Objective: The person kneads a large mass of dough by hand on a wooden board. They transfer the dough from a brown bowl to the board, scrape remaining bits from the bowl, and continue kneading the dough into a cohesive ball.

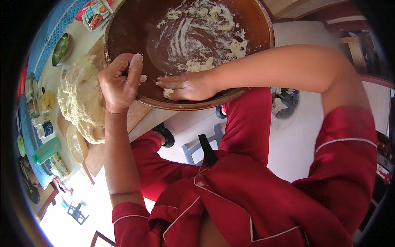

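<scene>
A large brown glazed bowl (129, 34) tilts before me, its inside smeared with flour and scraps of dough (200, 65). My left hand (119, 81) is curled over its left rim, thumb upward and dusted with flour; a small dough bit shows beside the fingers. Low inside the bowl, my right hand (189, 87) lies flat against the near wall with fingers stretched out. Sticky dough clings to those fingers, and a small lump sits at them. Left of the bowl, a big rough mass of dough (81, 98) rests on a wooden board (140, 112), partly behind my left wrist.
A translucent scoop-like dish (75, 145) lies by the board's near edge. Along the table's left are a metal bowl of green pieces (62, 49), a yellow fruit (47, 100), a green-lidded container (47, 150) and a food packet (97, 14). Below stands a grey-blue stool (191, 149).
</scene>
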Tool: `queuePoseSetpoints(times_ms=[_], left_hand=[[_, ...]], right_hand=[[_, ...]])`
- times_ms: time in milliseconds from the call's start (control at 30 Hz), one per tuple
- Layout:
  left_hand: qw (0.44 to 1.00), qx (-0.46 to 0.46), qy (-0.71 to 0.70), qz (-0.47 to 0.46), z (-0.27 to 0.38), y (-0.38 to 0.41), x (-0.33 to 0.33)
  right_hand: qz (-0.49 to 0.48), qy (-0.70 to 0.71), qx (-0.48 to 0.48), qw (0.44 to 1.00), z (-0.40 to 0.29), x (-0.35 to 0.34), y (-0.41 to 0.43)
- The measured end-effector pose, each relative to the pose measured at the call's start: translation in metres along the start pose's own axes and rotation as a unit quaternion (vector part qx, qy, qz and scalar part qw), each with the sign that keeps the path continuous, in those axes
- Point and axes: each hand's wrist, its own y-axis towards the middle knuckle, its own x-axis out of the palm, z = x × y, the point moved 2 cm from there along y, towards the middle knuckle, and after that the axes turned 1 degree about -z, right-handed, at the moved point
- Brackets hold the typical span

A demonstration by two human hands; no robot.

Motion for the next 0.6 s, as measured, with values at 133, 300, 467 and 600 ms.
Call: queuePoseSetpoints(times_ms=[133, 300, 467, 600], left_hand=[[1.0, 0.023, 0.012, -0.009, 0.004, 0.004, -0.001], [0.999, -0.026, -0.013, -0.028, 0.003, 0.002, -0.001], [0.999, -0.021, -0.01, -0.044, 0.005, 0.002, -0.002], [0.999, 0.016, 0.016, -0.045, -0.001, 0.0, -0.01]], right_hand=[[0.201, -0.025, -0.024, 0.979, 0.019, 0.002, 0.059], [0.334, -0.333, 0.078, 0.878, 0.049, -0.053, 0.085], [0.376, -0.351, 0.243, 0.823, 0.111, -0.104, 0.052], [0.334, -0.406, 0.296, 0.797, 0.125, -0.1, 0.03]])
